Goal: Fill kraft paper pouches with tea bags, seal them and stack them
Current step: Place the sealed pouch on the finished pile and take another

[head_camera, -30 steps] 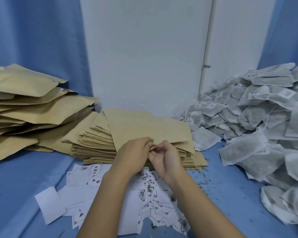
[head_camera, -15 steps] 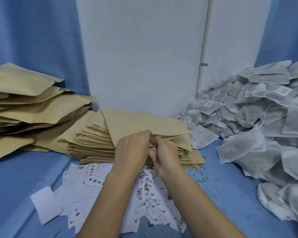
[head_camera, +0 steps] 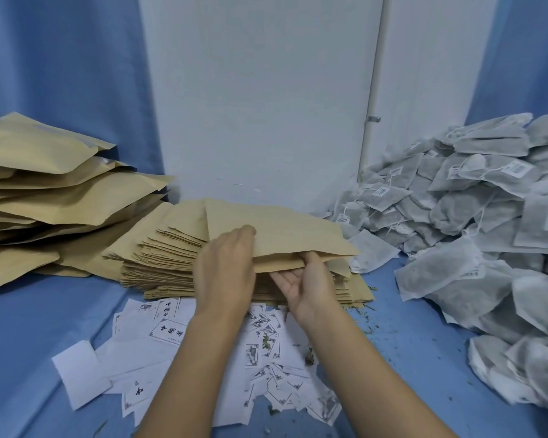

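Kraft pouch (head_camera: 285, 227), flat, matte tan paper

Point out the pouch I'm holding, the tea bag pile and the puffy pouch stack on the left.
held pouch (head_camera: 282, 229): head view, middle of its top face.
tea bag pile (head_camera: 450, 213): head view, a bag midway up the heap.
puffy pouch stack (head_camera: 60, 200): head view, face of an upper pouch.

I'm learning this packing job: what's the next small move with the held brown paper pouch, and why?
Probably pull the mouth open: the left hand grips the flat brown kraft paper pouch, the right hand pinches its near edge, and grey mesh tea bags lie piled at right.
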Action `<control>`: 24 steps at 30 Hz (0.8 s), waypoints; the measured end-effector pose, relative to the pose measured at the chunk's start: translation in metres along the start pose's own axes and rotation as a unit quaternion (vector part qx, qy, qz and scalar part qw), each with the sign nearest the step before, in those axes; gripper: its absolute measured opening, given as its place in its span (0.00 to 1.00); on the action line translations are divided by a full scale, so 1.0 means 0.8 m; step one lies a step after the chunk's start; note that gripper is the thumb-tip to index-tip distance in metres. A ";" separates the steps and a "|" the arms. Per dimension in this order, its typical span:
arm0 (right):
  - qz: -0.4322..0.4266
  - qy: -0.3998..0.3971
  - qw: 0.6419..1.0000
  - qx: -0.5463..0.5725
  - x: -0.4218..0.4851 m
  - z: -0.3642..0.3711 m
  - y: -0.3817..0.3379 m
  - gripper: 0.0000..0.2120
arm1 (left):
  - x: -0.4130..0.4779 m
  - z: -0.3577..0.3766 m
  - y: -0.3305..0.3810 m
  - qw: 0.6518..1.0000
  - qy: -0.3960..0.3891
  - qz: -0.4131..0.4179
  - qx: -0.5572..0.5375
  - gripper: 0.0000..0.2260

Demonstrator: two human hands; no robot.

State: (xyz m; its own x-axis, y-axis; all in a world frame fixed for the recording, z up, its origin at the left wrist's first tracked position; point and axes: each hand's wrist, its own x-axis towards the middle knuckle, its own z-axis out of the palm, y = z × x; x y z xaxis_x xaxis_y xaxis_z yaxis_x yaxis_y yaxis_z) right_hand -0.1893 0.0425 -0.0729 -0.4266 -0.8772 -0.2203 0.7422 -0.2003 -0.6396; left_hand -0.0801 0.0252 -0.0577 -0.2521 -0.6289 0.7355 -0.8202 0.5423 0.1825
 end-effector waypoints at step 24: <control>-0.427 -0.111 0.673 -0.593 -0.012 -0.003 -0.019 0.37 | 0.014 -0.005 0.019 0.753 0.011 -0.419 -0.507 0.11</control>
State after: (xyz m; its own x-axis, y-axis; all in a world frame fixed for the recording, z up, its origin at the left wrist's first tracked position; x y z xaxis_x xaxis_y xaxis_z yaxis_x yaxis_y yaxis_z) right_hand -0.1976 0.0552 -0.0626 -0.2500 -0.7328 0.6329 -0.7167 -0.2995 -0.6298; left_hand -0.0934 0.0287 -0.0444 0.1541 -0.9837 0.0925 0.1302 0.1130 0.9850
